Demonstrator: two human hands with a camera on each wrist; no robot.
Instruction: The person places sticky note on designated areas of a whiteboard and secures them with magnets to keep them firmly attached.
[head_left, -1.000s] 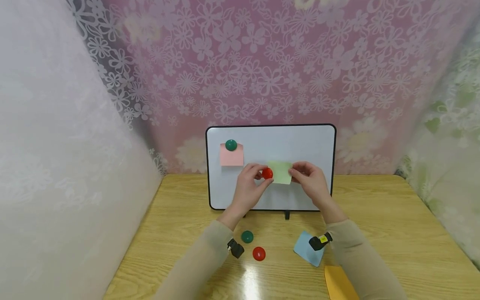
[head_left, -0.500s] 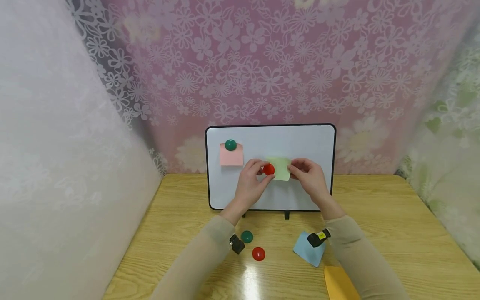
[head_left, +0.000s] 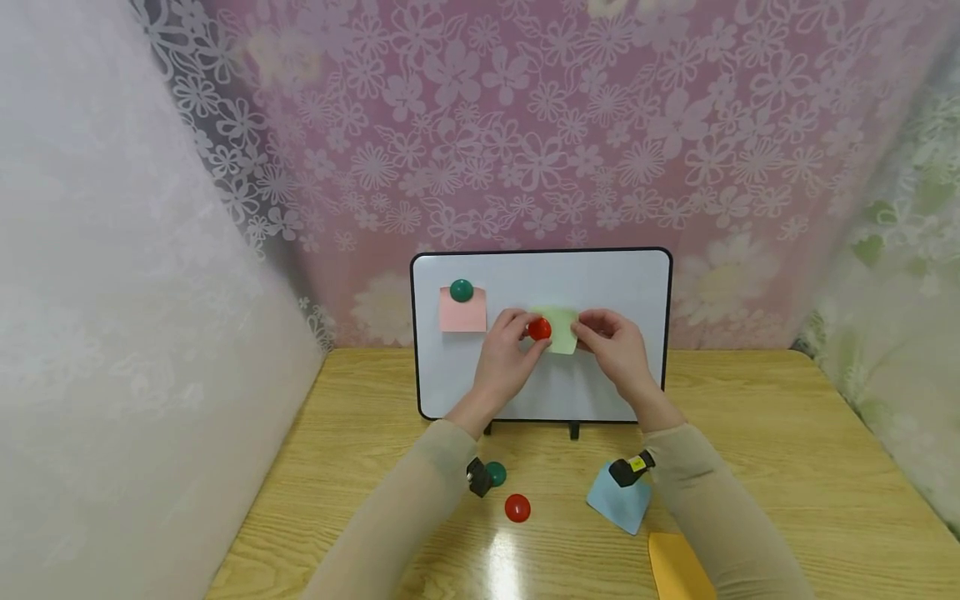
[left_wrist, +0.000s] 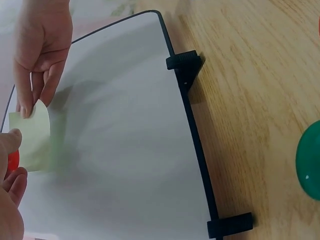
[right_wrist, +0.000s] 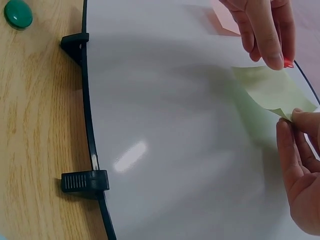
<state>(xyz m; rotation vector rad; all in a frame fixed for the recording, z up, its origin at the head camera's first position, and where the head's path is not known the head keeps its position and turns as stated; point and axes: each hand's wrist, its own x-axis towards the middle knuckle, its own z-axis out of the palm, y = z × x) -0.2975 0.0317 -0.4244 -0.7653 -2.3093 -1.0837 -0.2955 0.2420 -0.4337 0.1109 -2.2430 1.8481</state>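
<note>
My left hand (head_left: 504, 357) pinches a round red magnet (head_left: 539, 328) between thumb and fingers, over the left side of a light green sticky note (head_left: 562, 332). At the note's right edge, my right hand (head_left: 617, 347) grips the paper between thumb and fingertips. In the right wrist view the green note (right_wrist: 275, 89) bows away from the whiteboard (right_wrist: 165, 115), its lower corner folded where the fingers pinch it. Behind both hands stands the whiteboard, upright on black feet. A pink sticky note (head_left: 462, 316) hangs at its upper left under a green magnet (head_left: 461, 290).
On the wooden table (head_left: 360, 467) lie a second green magnet (head_left: 496, 474), partly behind the left wrist camera, and a red magnet (head_left: 517, 507). A blue sticky note (head_left: 619, 502) and an orange sticky note (head_left: 677, 567) lie by the right forearm. Black feet (head_left: 574, 430) jut out under the board.
Both hands have moved up a little across the board, carrying the green note and red magnet with them. The pink note and the things on the table stay put.
</note>
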